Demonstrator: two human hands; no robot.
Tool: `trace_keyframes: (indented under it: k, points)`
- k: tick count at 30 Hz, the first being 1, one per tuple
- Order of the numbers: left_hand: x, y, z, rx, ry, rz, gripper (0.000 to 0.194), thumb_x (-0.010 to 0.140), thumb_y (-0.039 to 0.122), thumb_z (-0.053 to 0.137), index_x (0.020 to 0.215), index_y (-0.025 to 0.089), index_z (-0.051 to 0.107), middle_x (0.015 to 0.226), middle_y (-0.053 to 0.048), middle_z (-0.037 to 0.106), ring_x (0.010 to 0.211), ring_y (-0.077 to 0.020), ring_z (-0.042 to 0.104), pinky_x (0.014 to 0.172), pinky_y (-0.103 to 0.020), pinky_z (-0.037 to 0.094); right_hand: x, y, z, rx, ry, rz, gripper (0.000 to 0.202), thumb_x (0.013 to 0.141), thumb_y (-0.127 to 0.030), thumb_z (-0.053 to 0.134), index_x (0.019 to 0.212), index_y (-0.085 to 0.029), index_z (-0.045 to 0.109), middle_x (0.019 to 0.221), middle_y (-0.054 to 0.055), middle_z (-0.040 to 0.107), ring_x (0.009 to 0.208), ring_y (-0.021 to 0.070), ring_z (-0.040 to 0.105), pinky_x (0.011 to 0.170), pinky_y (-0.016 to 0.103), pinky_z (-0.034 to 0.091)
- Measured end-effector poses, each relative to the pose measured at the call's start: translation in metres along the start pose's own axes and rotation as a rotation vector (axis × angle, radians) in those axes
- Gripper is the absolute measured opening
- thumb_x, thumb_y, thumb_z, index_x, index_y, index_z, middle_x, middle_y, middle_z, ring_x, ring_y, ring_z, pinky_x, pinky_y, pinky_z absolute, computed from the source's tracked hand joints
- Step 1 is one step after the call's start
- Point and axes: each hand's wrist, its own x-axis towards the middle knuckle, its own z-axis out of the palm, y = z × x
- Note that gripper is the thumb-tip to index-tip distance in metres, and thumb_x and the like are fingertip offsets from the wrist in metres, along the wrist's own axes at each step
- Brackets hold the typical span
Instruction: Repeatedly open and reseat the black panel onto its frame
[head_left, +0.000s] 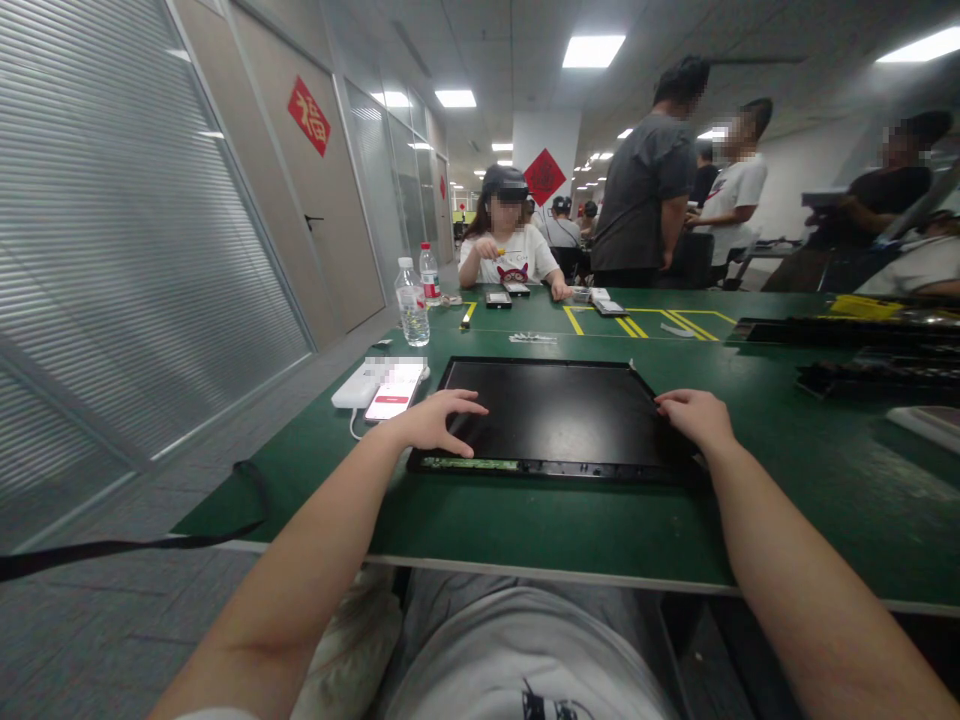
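Note:
A flat black LCD screen panel (555,405) lies face up on the green table in front of me, with a green circuit strip (469,465) along its near left edge. My left hand (439,420) is over the panel's left side, thumb and fingers spread apart. Whether its fingertips touch the surface I cannot tell. At the panel's right edge, my right hand (697,415) has its fingers pinched together on the black rim. Left of the panel, a phone (394,390) with a lit screen rests beside a white box-shaped device (356,385) with a cable.
Two plastic bottles, one clear (412,310) and one red-capped (430,272), stand at the left back. Dark strip-like parts (862,370) lie at the right. Across the green table (525,530), a person (517,240) handles small boxy parts. Others stand behind. A black strap (135,545) hangs at the left edge.

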Motion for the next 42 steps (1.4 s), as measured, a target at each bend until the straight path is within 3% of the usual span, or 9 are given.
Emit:
trace_keyframes:
  k: [12, 25, 32, 42]
  points:
    - [0.0, 0.001, 0.0, 0.012, 0.003, 0.012, 0.074, 0.063, 0.042, 0.095, 0.133, 0.033, 0.074, 0.162, -0.012, 0.049, 0.148, -0.0391, 0.045, 0.122, -0.052, 0.033, -0.001, 0.001, 0.001, 0.005, 0.014, 0.003, 0.028, 0.072, -0.034, 0.066, 0.092, -0.027, 0.084, 0.083, 0.007, 0.078, 0.084, 0.0257, 0.072, 0.082, 0.036, 0.056]
    - [0.0, 0.005, -0.002, -0.037, -0.003, 0.081, 0.064, 0.064, 0.039, 0.095, 0.125, 0.03, 0.078, 0.148, -0.011, 0.063, 0.138, -0.0348, 0.057, 0.119, -0.045, 0.038, -0.003, -0.001, 0.0, -0.003, -0.001, 0.028, 0.027, 0.072, -0.029, 0.065, 0.091, -0.027, 0.084, 0.087, 0.006, 0.078, 0.085, 0.0256, 0.071, 0.084, 0.036, 0.055]
    - [0.0, -0.006, -0.002, -0.093, -0.076, 0.126, 0.067, 0.072, 0.041, 0.09, 0.135, 0.029, 0.072, 0.156, -0.011, 0.056, 0.143, -0.0313, 0.053, 0.12, -0.044, 0.037, -0.004, -0.004, -0.001, -0.022, -0.006, 0.027, 0.03, 0.073, -0.027, 0.061, 0.093, -0.026, 0.084, 0.09, 0.006, 0.079, 0.086, 0.0253, 0.072, 0.083, 0.036, 0.055]
    - [0.0, -0.005, 0.0, -0.014, -0.036, 0.116, 0.066, 0.07, 0.038, 0.092, 0.132, 0.029, 0.073, 0.158, -0.013, 0.054, 0.144, -0.0339, 0.052, 0.119, -0.046, 0.039, -0.002, 0.0, 0.0, 0.003, 0.004, 0.02, 0.026, 0.073, -0.028, 0.064, 0.09, -0.027, 0.084, 0.088, 0.006, 0.078, 0.084, 0.025, 0.071, 0.084, 0.036, 0.055]
